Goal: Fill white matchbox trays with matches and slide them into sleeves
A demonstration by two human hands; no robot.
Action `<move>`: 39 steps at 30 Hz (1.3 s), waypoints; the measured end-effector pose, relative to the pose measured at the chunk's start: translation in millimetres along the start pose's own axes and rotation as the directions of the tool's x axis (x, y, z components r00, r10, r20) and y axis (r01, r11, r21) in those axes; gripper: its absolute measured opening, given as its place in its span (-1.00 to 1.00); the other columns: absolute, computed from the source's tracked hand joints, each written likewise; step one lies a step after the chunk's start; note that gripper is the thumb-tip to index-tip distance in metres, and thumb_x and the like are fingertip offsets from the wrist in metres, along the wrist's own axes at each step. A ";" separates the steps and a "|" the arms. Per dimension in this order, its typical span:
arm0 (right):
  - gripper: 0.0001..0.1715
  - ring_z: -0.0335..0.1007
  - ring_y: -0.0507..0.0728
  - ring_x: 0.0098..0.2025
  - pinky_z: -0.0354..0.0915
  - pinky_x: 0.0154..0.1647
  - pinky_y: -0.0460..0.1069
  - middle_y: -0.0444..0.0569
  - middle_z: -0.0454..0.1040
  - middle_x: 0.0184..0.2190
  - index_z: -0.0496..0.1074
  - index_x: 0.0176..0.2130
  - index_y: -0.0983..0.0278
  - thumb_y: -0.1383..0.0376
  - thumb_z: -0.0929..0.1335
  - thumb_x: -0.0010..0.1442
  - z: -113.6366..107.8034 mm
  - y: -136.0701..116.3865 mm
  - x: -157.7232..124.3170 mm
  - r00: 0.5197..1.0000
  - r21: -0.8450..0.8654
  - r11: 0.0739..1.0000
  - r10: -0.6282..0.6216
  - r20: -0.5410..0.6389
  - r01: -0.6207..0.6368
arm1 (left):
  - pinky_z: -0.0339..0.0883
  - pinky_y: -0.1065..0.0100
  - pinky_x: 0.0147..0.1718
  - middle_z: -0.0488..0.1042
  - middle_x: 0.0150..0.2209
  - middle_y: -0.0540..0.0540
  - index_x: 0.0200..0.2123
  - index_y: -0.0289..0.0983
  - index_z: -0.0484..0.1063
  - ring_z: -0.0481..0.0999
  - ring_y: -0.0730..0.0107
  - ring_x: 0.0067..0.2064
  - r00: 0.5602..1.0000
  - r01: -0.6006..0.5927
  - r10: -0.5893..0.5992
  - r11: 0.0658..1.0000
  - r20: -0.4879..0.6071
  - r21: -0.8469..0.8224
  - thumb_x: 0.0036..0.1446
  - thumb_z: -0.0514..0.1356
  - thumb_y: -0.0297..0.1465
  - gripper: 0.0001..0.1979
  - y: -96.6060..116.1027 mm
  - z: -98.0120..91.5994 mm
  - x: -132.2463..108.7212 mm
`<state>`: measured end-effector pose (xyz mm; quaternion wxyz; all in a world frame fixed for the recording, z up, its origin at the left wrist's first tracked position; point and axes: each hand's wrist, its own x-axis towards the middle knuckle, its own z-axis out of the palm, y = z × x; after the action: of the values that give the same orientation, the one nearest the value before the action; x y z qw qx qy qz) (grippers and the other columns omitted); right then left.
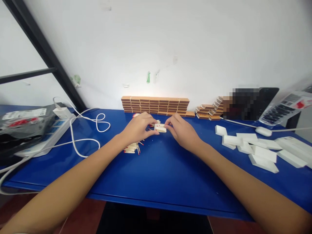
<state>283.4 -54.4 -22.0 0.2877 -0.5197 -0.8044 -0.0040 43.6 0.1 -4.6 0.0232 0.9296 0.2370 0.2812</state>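
A small white matchbox tray (161,129) with matches in it sits between my two hands near the middle of the blue table. My left hand (140,126) grips the tray's left end between thumb and fingers. At its right end, the fingertips of my right hand (182,131) are pinched together over the matches; whether they hold a match or the tray's edge is too small to tell. Loose red-tipped matches (131,148) lie in a pile below my left hand, and more show behind it, partly hidden.
Matchboxes (156,105) are stacked along the wall, with several brown sleeves (208,111) to their right. White trays (251,148) lie scattered at the right, near a plastic bottle (287,104) and a phone (268,100). A power strip (48,136) with white cables (73,139) occupies the left.
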 end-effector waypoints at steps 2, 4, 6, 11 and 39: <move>-0.85 0.45 0.22 -0.16 0.28 -0.25 0.06 0.08 0.43 -0.07 0.40 -0.12 0.20 0.25 0.26 0.48 1.3 -1.8 -0.7 1.000 -0.021 1.000 -0.018 0.007 0.018 | 0.42 0.16 -0.06 0.62 -0.12 -0.13 0.01 -0.26 0.57 0.52 0.14 -0.05 1.000 -0.011 0.011 1.000 -0.013 -0.024 0.19 0.49 -0.24 -0.61 2.5 1.1 0.0; -0.88 0.45 0.22 -0.15 0.29 -0.24 0.06 0.08 0.44 -0.07 0.40 -0.11 0.21 0.26 0.27 0.47 2.0 -0.5 -1.9 0.999 -0.025 0.999 -0.032 0.011 0.032 | 0.43 0.16 -0.05 0.62 -0.12 -0.13 0.03 -0.27 0.56 0.52 0.13 -0.03 1.000 -0.019 0.019 0.999 -0.015 -0.028 0.19 0.49 -0.25 -0.60 3.3 1.7 0.1; -0.89 0.44 0.22 -0.15 0.29 -0.24 0.06 0.07 0.44 -0.09 0.41 -0.09 0.21 0.26 0.29 0.47 2.3 2.8 -2.9 0.999 -0.029 0.999 -0.043 0.009 0.044 | 0.43 0.15 -0.04 0.61 -0.11 -0.13 0.04 -0.27 0.56 0.53 0.12 -0.03 1.000 -0.024 0.024 0.999 -0.010 -0.027 0.19 0.49 -0.25 -0.60 3.1 2.2 0.3; -0.92 0.42 0.19 -0.18 0.28 -0.23 0.05 0.03 0.44 -0.13 0.41 -0.13 0.22 0.28 0.32 0.45 4.2 9.1 -3.4 0.997 -0.024 0.997 -0.070 0.015 0.071 | 0.42 0.15 -0.05 0.61 -0.12 -0.14 0.01 -0.28 0.57 0.52 0.12 -0.05 1.000 -0.027 0.027 0.999 -0.010 -0.027 0.20 0.48 -0.22 -0.61 2.7 4.0 0.4; -0.89 0.41 0.14 -0.24 0.26 -0.22 0.03 -0.02 0.46 -0.21 0.44 -0.24 0.22 0.30 0.35 0.40 30.4 2.0 16.2 0.986 0.084 0.995 0.040 0.163 -0.054 | 0.37 0.15 -0.06 0.58 -0.17 -0.15 -0.10 -0.30 0.55 0.49 0.08 -0.06 0.992 0.109 -0.092 0.969 -0.083 0.221 0.23 0.45 -0.26 -0.71 -20.0 -15.3 1.0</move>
<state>266.4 -30.7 -40.4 0.2445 -0.5238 -0.8120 0.0804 27.6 16.9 5.3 -0.0769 0.9022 0.3149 0.2845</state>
